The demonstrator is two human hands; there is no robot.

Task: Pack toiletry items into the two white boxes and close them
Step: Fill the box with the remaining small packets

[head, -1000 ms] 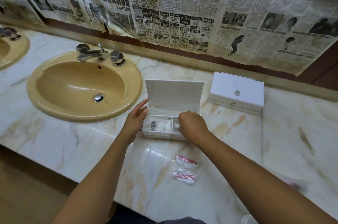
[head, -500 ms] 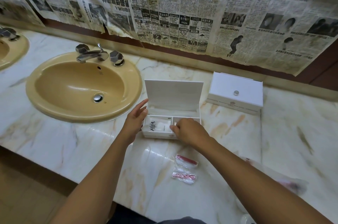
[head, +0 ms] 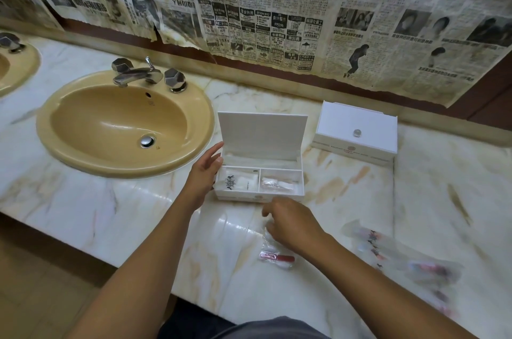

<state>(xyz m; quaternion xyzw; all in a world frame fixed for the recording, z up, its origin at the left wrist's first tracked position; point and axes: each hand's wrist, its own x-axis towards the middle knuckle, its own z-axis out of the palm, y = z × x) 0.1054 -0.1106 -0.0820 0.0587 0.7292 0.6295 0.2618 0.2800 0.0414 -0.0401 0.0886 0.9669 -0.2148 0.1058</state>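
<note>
An open white box stands mid-counter with its lid upright. Its left compartment holds a white packet with a black emblem; its right compartment holds a clear-wrapped item. My left hand rests with straight fingers against the box's left side. My right hand hovers in front of the box, fingers loosely bent over a clear wrapper, with no grip showing. A red item in clear wrap lies just below that hand. The second white box sits closed at the right.
A tan sink with a chrome faucet lies left of the boxes. Blurred clear-wrapped items lie on the marble counter at the right. Newspaper covers the wall behind. The counter's front edge runs close to my body.
My right hand has left the box's right compartment, where a clear-wrapped item now lies, and moved down over the red packets. My left hand stays at the box's side.
</note>
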